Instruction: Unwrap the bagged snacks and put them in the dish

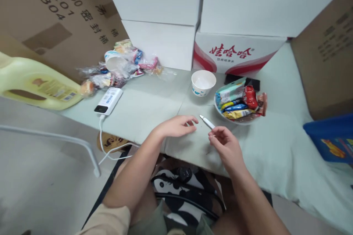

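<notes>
A slim white pen-like tool (209, 122) with a metallic tip is pinched in my right hand (224, 142), its tip pointing up and to the left over the table. I cannot make out its exact kind. My left hand (180, 125) hovers at or just over the cloth, fingers loosely bent and apart, holding nothing, to the left of the tool's tip. Beyond my hands stands a white paper bowl (203, 82) with blue marks, seemingly without contents. To its right, a second bowl (234, 120) is heaped with wrapped snacks (238, 103) in several colours.
A white power bank (108, 101) with a cable lies at left, near a pile of wrappers (121, 68) and a yellow jug (41, 82). White boxes (162, 42) and a printed carton (237, 55) line the back. A dark object (252, 83) lies behind the snacks; a blue box (331, 139) stands right.
</notes>
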Motion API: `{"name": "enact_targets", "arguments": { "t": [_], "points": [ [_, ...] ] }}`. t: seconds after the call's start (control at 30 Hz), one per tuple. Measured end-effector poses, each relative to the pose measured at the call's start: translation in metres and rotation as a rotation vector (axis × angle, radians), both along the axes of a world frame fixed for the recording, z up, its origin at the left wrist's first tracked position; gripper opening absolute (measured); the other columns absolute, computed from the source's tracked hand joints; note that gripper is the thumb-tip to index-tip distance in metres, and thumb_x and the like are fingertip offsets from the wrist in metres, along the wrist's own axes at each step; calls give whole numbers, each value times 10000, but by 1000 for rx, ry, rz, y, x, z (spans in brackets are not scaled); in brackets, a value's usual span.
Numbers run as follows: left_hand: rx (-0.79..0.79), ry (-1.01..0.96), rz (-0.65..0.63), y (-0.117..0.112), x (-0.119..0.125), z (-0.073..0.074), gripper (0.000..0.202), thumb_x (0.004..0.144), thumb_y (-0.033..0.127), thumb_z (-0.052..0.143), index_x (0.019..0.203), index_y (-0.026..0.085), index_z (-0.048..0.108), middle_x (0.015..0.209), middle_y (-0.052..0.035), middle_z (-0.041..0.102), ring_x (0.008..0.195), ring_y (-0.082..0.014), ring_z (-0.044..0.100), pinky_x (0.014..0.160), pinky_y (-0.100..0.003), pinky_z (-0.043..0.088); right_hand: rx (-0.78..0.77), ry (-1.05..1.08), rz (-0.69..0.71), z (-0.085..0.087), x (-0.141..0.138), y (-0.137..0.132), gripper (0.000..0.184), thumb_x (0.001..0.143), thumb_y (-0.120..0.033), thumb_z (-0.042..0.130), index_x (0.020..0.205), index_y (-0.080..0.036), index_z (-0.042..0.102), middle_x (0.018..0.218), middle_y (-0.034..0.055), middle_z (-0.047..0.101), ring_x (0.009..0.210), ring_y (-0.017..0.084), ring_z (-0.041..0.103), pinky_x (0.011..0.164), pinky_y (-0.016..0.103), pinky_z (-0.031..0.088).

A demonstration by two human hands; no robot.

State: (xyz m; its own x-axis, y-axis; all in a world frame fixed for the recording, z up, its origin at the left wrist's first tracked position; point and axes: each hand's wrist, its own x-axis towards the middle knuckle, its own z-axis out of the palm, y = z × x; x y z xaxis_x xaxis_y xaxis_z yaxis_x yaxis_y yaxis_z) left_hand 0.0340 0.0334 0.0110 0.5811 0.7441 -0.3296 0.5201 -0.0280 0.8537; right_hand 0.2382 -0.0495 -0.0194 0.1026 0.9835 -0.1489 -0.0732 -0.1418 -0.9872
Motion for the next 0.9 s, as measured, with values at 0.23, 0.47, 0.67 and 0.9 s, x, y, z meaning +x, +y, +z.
{"name": "enact_targets", "arguments": {
  "t": [0.23, 0.47, 0.67, 0.9],
  "points": [
    [30, -65, 73, -4, -27, -23, 248, 850, 309, 588, 1051, 194, 677, 859, -37, 724, 734, -176, 640, 672, -290, 481, 99, -159, 50, -2, -13, -4, 203, 849, -407, 694, 964, -247, 645, 882, 56, 731, 646, 163, 639, 651, 333, 541],
    [66, -104, 244, -15, -45, -16, 124, 834, 293, 539, 815, 206, 625, 724, 8, 634, 653, -153, 558, 640, -277, 401, 248, -449, 182, 12, -71, 67, 246, 861, -358, 636, 1074, -236, 610, 889, 43, 719, 714, 174, 669, 661, 332, 554],
    [126, -25, 221, -8, -64, -5, 316, 803, 236, 499, 560, 210, 300, 529, 23, 380, 563, -138, 409, 569, -309, 271, 481, -1212, 487, 25, -157, 193, 361, 825, -256, 556, 1175, -225, 635, 1172, 124, 672, 1032, 285, 655, 873, 434, 528],
    [130, 84, 221, -6, -81, -11, 266, 801, 263, 503, 574, 214, 375, 604, -21, 524, 676, -203, 574, 579, -329, 287, 32, -1527, 621, 13, -211, 278, 709, 860, -336, 566, 1541, -295, 374, 1626, 135, 322, 1418, 382, 427, 1068, 539, 443]
  ]
}}
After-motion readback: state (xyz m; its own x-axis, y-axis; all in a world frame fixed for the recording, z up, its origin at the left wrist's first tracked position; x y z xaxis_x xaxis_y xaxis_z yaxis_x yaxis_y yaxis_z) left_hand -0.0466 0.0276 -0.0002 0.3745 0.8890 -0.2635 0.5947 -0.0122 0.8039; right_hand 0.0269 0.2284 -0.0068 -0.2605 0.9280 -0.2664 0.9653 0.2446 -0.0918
